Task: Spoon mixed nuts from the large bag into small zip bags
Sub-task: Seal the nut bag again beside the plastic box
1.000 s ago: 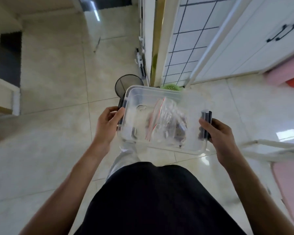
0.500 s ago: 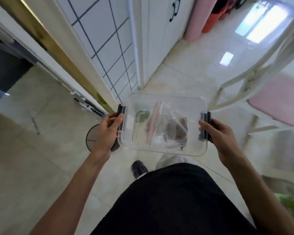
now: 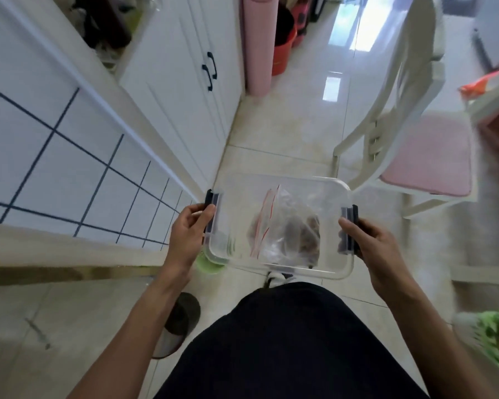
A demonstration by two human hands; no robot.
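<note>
Zip bags point(image 3: 285, 228) holding brown nuts are lying inside one clear plastic container point(image 3: 236, 203), bunched together toward its right half; at least two red-striped zip edges are showing, but the exact count of bags cannot be told through the crumpled plastic. The container is being carried level above the tiled floor point(image 3: 294, 133), in front of the person's body. It is showing two dark clip handles, one at each short end. The left hand point(image 3: 189, 234) is gripping the left clip, thumb lying on top and fingers curling beneath. The right hand point(image 3: 372, 243) is gripping the right clip in the same manner, thumb resting along the rim. One white chair point(image 3: 386, 116) with a pink seat cushion is standing to the right of the container. One white cabinet point(image 3: 185, 90) with two dark handles is standing to the left, and one rolled pink mat point(image 3: 258, 44) is leaning beside it, next to one red bucket point(image 3: 284, 50).
</note>
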